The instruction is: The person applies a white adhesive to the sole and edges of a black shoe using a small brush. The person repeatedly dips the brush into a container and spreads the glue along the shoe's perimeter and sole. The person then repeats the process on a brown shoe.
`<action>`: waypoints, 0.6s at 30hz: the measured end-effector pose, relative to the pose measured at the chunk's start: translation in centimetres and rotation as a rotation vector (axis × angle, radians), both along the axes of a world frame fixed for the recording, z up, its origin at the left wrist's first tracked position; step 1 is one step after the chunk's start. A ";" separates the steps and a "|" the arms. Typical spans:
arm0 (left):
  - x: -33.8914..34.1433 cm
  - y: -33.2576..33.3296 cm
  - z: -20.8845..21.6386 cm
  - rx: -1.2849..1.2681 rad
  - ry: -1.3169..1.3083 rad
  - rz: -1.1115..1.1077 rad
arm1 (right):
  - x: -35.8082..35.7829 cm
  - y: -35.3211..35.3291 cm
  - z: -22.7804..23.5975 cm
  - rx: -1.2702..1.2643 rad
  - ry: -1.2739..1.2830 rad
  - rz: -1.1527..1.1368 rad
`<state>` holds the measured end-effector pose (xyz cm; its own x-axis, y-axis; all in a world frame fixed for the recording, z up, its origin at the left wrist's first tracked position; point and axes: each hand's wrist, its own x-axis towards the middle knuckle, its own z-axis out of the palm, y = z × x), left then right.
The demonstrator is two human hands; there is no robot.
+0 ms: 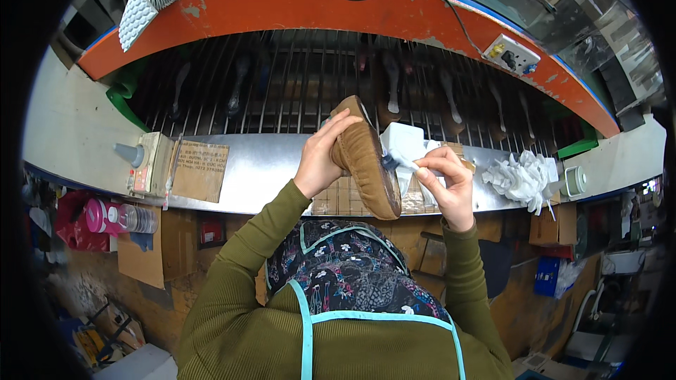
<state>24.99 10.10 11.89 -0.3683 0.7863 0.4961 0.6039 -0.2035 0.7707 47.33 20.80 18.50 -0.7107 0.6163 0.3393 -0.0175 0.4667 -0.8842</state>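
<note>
A brown suede shoe [365, 169] is tilted on its side above the metal bench [257, 162]. My left hand [324, 158] is wrapped round its left side, with the fingers over the upper. In my right hand [451, 184], pinched between thumb and fingers, is a small brush [401, 162] with a pale handle and dark bristles. The bristles meet the shoe's right edge, where the sole joins the upper. Just behind the brush stands a white square container [403, 135]. Under the shoe lies a cardboard piece [334, 197], partly hidden.
Beyond the bench, a rack of metal rods [282, 98] carries several long greyish things beneath an orange panel [246, 10]. Crumpled white material [520, 177] lies at right. Cardboard [201, 170] and a box with a grey cone [146, 162] are at left.
</note>
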 end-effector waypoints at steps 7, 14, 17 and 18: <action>-1.0 0.4 -0.1 -0.019 0.101 0.044 | -0.3 0.4 -0.1 0.056 0.023 -0.049; -1.2 0.3 -0.1 -0.045 0.095 0.045 | 0.5 -0.1 -0.2 0.021 0.008 0.018; -1.1 0.2 -0.2 -0.072 0.057 0.028 | 0.8 -0.2 -0.1 0.033 0.008 0.030; -1.1 0.2 -0.3 -0.069 0.043 0.019 | 0.9 -0.2 0.0 0.030 0.012 0.032</action>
<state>23.91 10.29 11.63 -0.3635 0.8118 0.4570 0.6398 -0.1390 0.7559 48.24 20.60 18.53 -0.7259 0.5825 0.3658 -0.0435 0.4918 -0.8696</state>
